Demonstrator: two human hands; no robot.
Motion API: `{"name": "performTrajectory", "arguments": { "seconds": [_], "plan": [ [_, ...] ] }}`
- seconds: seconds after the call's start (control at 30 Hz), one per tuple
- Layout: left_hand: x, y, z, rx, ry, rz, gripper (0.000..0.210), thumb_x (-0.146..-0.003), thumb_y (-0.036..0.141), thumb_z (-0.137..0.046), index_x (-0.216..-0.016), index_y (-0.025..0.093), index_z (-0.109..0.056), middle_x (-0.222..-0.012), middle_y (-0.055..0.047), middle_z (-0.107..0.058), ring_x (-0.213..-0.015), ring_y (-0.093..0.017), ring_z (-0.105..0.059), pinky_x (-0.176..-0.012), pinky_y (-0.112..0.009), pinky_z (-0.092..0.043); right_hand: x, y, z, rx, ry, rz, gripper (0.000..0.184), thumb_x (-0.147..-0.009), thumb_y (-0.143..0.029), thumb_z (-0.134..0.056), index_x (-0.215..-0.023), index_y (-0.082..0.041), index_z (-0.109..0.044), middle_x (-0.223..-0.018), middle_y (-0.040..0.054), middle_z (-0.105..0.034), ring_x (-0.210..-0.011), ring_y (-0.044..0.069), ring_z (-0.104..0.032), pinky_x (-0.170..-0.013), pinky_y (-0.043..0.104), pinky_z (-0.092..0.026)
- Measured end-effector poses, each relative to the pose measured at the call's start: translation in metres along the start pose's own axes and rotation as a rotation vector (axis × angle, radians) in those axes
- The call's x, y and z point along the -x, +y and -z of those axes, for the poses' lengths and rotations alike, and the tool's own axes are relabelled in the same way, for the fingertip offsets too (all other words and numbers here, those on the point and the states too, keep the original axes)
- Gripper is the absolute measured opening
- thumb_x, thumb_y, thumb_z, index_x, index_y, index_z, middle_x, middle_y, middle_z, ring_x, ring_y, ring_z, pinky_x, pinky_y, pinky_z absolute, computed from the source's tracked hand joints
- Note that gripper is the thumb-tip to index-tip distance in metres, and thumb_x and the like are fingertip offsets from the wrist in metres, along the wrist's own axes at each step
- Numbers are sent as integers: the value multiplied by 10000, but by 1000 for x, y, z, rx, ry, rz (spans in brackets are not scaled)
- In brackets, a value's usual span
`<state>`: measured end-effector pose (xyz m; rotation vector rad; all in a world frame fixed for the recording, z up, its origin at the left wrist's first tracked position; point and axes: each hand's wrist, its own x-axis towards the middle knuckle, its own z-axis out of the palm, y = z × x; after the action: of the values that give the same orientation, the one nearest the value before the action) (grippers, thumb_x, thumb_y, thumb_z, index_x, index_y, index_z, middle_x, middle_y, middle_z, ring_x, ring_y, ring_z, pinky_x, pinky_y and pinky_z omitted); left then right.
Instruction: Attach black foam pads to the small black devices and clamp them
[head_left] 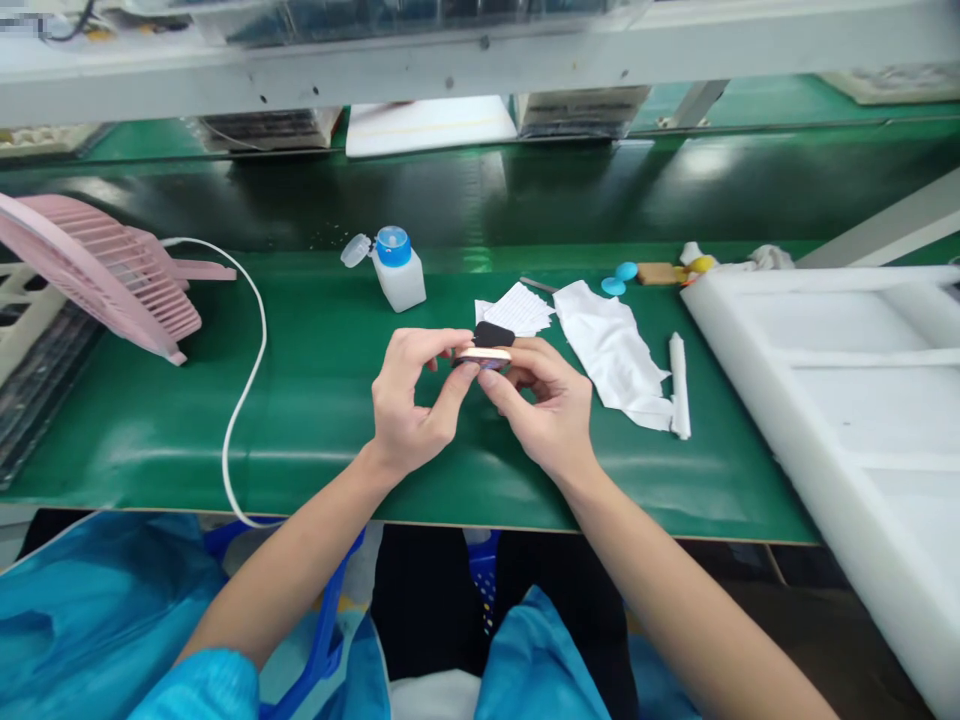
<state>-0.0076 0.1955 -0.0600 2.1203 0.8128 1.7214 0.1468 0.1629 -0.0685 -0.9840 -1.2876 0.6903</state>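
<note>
A small smartwatch point(484, 356) with a pale gold rim and a black strap part point(493, 335) is held above the green bench, near the middle. My left hand point(412, 400) pinches its left end between thumb and fingers. From the other side, my right hand point(551, 405) grips the right end, with the thumb at the near edge. The watch's face is mostly out of sight, seen nearly edge-on. Just beyond the hands lie printed white paper slips point(521, 308). A white cloth point(611, 350) is spread to the right of my right hand.
A white bottle point(401, 280) with a blue top and its lid flipped up stands behind my hands. At left is a pink fan point(112, 270) with a white cable point(244, 400). A white roll point(679, 385) and white foam tray point(810, 430) lie right; a metal beam point(480, 60) crosses above.
</note>
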Motion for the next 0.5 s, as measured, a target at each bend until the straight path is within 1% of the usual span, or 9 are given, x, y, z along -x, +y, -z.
{"name": "performTrajectory", "arguments": {
  "seconds": [0.07, 0.17, 0.23, 0.37, 0.5],
  "plan": [
    [0, 0, 0, 18, 1, -21, 321, -927, 158, -721, -1229, 228, -639, -1007, -41, -729, -907, -185, -669, -698, -315, -535, 1, 0, 0, -19, -34, -25, 123, -904, -265, -768, -1015, -215, -783, -1014, 44, -673, -588, 92, -575, -475, 251, -454],
    [1, 0, -2, 54, 19, -17, 354, -910, 151, -734, -1232, 231, -611, -1004, -33, -731, -873, -173, -673, -681, -311, -535, 1, 1, 1, -63, -51, -48, 138, -918, -297, -772, -1033, -222, -780, -1034, 48, -667, -607, 99, -585, -474, 248, -457],
    [1, 0, -2, 69, 35, -10, 380, -896, 141, -743, -1236, 232, -601, -995, -25, -733, -837, -160, -667, -676, -307, -532, 1, 2, 0, -95, -76, -79, 165, -913, -354, -790, -1003, -216, -782, -1004, 47, -662, -592, 97, -572, -468, 246, -456],
    [2, 1, -2, 77, 63, -19, 432, -861, 115, -765, -1244, 227, -603, -993, -19, -737, -815, -150, -658, -675, -300, -532, -1, 1, -1, -186, -198, -203, 314, -890, -510, -804, -952, -202, -789, -934, 48, -654, -579, 102, -552, -456, 239, -464],
    [2, 2, -1, 62, 63, -28, 410, -857, 133, -775, -1222, 227, -613, -1002, -22, -739, -834, -156, -674, -674, -299, -540, -3, -1, -1, -271, -253, -277, 347, -855, -533, -833, -876, -192, -775, -914, 45, -660, -566, 98, -547, -457, 235, -465]
  ]
}}
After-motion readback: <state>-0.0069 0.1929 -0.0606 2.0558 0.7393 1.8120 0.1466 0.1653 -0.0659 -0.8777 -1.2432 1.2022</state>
